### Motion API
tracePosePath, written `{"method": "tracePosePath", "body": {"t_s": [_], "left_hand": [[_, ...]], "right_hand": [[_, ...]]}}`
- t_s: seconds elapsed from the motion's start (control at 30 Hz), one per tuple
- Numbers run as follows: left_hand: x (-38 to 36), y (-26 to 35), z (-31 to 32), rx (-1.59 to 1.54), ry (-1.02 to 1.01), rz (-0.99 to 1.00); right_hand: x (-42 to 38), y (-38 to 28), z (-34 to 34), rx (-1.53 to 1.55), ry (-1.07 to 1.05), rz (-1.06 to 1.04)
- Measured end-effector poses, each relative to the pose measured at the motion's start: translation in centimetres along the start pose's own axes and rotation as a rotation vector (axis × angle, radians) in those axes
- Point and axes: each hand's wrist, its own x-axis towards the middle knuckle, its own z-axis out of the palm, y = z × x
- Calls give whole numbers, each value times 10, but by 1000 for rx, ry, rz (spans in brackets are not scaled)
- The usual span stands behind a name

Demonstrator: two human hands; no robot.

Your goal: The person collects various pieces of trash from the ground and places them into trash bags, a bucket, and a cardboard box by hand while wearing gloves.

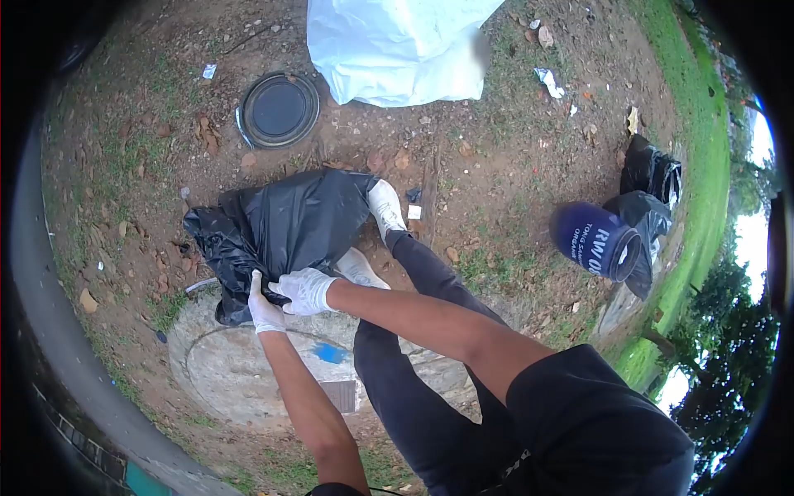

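Observation:
A black plastic bag point(310, 215) lies gathered on the ground beside white shoes point(385, 208). My left hand point(265, 309), in a white glove, is closed on its bunched edge. Also gloved in white, my right hand point(304, 291) pinches the same edge right beside the left. The fingertips of both hands are partly lost in the folds. The bag spreads up and left from my hands, and what it may hold is hidden.
A white sack point(401, 54) lies at the top, near a round black lid point(279, 109). At right are a dark blue lettered container point(591, 238) and black bags point(649, 174). Concrete slab point(231, 364) below my hands; paved strip point(62, 331) at left.

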Motion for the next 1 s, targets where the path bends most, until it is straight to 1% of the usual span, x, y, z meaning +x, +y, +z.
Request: {"method": "tracePosePath", "body": {"t_s": [0.03, 0.07, 0.1, 0.17, 0.23, 0.27, 0.3, 0.33, 0.37, 0.4, 0.43, 0.5, 0.57, 0.63, 0.67, 0.7, 0.73, 0.83, 0.9, 0.97, 1.0], "left_hand": [[11, -5, -11, 15, 0, 38], [-8, 1, 9, 110, 78, 121], [-26, 7, 32, 201, 146, 214], [-12, 10, 23, 270, 133, 280], [-27, 18, 42, 257, 148, 294], [-31, 21, 42, 335, 161, 294], [-33, 25, 38, 411, 180, 298], [-22, 23, 30, 285, 91, 325], [-37, 22, 41, 262, -15, 304], [-57, 22, 51, 344, -13, 318], [-78, 19, 60, 429, -16, 325], [-120, 10, 78, 450, -117, 332], [-126, -6, 70, 335, -269, 207], [-145, -26, 80, 230, -351, 59], [-154, -40, 92, 231, -338, 65], [-163, -54, 104, 242, -399, 23], [-166, -69, 116, 257, -418, 25], [-168, -121, 157, 307, -423, 9], [-172, -153, 185, 278, -218, 50], [-203, -194, 231, 282, -187, 97], [-212, -214, 247, 300, -234, 39]], "right_hand": [[-14, 4, -8, -5, -45, -14], [-31, 10, -22, 38, -87, -9], [-44, 32, -15, 62, 71, -75], [-86, 67, -34, 121, 261, 18], [-139, 125, -43, 224, 544, 148], [-179, 144, -55, 147, 626, 308], [-220, 165, -55, 322, 819, 365], [-257, 201, -44, 367, 908, 536], [-298, 227, -28, 401, 1052, 675], [-344, 242, -11, 369, 1157, 769], [-385, 259, 14, 452, 1280, 810], [-465, 250, 53, 406, 1228, 992], [-524, 244, 105, 467, 1243, 1035], [-559, 243, 149, 546, 1249, 1038], [-570, 244, 168, 726, 1389, 947], [-579, 245, 188, 908, 1524, 845], [-586, 231, 187, 951, 1589, 802], [-592, 218, 174, 1015, 1628, 853], [-600, 220, 158, 902, 1467, 803], [-614, 232, 132, 620, 1263, 746], [-615, 248, 131, 496, 1286, 653]]}}
